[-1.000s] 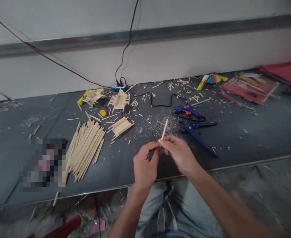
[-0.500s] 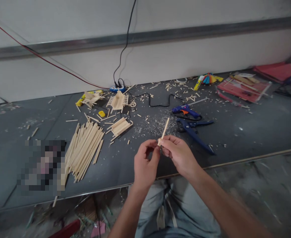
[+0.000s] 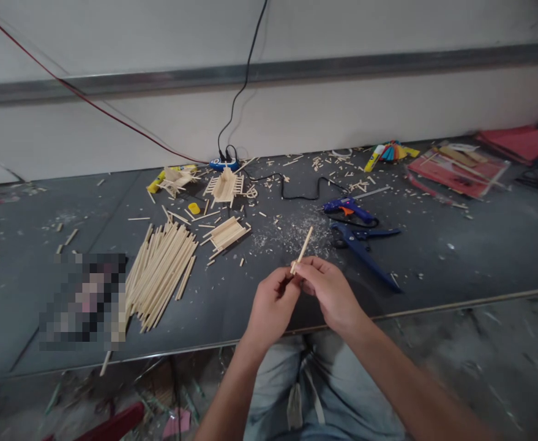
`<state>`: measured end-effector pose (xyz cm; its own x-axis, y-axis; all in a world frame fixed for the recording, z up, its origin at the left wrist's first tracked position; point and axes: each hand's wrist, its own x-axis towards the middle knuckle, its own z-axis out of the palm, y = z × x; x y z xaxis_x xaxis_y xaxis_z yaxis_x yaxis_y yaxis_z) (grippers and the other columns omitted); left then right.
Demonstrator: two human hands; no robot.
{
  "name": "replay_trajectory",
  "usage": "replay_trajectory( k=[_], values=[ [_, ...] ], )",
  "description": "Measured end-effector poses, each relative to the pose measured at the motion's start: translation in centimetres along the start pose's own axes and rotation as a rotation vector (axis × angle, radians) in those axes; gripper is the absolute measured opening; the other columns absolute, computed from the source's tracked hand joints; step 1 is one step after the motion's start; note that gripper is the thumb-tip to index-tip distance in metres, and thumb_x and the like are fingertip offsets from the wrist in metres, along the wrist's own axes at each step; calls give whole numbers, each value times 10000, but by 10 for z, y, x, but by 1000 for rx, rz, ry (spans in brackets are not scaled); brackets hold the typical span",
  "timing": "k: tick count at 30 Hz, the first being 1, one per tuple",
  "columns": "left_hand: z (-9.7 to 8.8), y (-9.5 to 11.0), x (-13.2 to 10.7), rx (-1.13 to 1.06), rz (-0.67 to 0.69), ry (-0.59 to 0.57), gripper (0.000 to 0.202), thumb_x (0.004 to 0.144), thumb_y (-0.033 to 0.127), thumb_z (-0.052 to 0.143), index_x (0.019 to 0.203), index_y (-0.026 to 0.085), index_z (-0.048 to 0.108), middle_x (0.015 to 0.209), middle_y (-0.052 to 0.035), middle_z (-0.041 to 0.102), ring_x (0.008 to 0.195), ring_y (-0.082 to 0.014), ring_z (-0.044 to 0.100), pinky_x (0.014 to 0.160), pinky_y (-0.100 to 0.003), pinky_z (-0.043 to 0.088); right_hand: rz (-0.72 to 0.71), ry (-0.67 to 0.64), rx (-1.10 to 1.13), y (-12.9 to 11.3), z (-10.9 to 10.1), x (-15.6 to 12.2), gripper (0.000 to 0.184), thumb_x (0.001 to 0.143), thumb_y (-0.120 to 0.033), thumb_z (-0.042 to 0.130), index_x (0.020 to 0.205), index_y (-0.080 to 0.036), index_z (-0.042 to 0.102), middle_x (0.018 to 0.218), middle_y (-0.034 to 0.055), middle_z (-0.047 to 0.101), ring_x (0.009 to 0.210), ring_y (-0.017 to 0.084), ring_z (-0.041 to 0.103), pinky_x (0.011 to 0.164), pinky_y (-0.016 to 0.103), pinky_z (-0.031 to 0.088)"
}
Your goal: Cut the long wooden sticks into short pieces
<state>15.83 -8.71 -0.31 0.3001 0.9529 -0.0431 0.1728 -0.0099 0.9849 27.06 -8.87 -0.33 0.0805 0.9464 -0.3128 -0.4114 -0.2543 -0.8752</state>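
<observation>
In front of my body, just above the table's near edge, both hands meet at a thin wooden stick (image 3: 305,242) that slants up and to the right. My left hand (image 3: 274,304) is closed at its lower end, thumb and forefinger pinching there. My right hand (image 3: 335,295) grips the same stick from the right with thumb and fingers. Something short and pale shows at the lower end, partly covered by fingertips. Beyond the hands lie a blue cutter tool (image 3: 363,248) and a blue glue gun (image 3: 350,210) with an orange trigger.
A pile of wooden sticks (image 3: 163,275) lies left on the dark table (image 3: 232,312). Behind it are a small stick-built panel (image 3: 227,234), a chair-like stick model (image 3: 225,187) and another stick piece (image 3: 177,179). A blue power strip (image 3: 223,165) sits by the wall. Red packets (image 3: 461,170) lie right.
The view has shifted slightly. My hands have drawn closer together around the stick's lower end, and the stick stays between them.
</observation>
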Motion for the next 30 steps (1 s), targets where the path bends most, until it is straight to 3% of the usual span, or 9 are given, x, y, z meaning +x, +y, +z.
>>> replay_trajectory(
  k=[8,15,30],
  values=[
    [4,0,0,-68,-41,93,282,861,314,386,661,151,501,584,45,418,567,-82,385,529,-189,309,-84,58,-59,5,4,-1,146,683,-302,634,659,-163,598,511,-55,481,463,65,372,439,203,278],
    [6,-2,0,-104,-47,135,271,855,291,399,647,155,507,583,45,430,559,-80,382,542,-182,314,-160,72,-102,12,5,0,122,704,-290,625,683,-171,613,569,-47,521,511,74,405,484,208,311],
    [2,-3,1,-145,-63,110,274,850,311,398,655,153,507,615,32,462,577,-85,405,565,-185,336,-124,-51,-73,11,1,3,155,711,-319,638,753,-170,627,656,-9,577,567,94,484,547,227,391]
  ],
)
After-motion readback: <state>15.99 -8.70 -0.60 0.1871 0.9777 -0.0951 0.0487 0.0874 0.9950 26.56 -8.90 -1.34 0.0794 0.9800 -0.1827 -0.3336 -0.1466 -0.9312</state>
